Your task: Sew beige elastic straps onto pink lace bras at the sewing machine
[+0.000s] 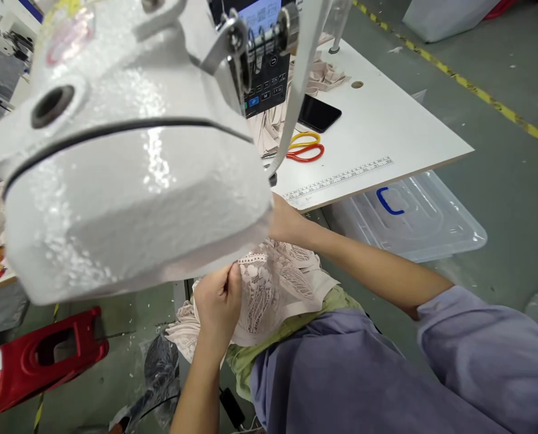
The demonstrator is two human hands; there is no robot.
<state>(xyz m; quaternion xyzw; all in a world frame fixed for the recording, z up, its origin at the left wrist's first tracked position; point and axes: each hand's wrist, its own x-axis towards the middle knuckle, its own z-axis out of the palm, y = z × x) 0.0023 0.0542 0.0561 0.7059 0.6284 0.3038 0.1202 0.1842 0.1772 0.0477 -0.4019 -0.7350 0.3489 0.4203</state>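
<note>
A pale pink lace garment (262,295) lies over my lap, its top edge running up under the white sewing machine head (137,193). My left hand (218,298) is closed on the lace edge, thumb and fingers pinched together just below the machine head. My right hand (287,220) reaches in from the right at the table's front edge. Its fingers are hidden behind the machine head, so what they hold cannot be seen. More of the lace fabric hangs to the left of my left wrist.
On the white table (368,126) are scissors (305,147), a black phone (319,113), pale fabric strips (323,75) and a printed ruler. A control panel (266,78) stands behind the machine. Below are a clear plastic box lid (413,223) and a red stool (38,355).
</note>
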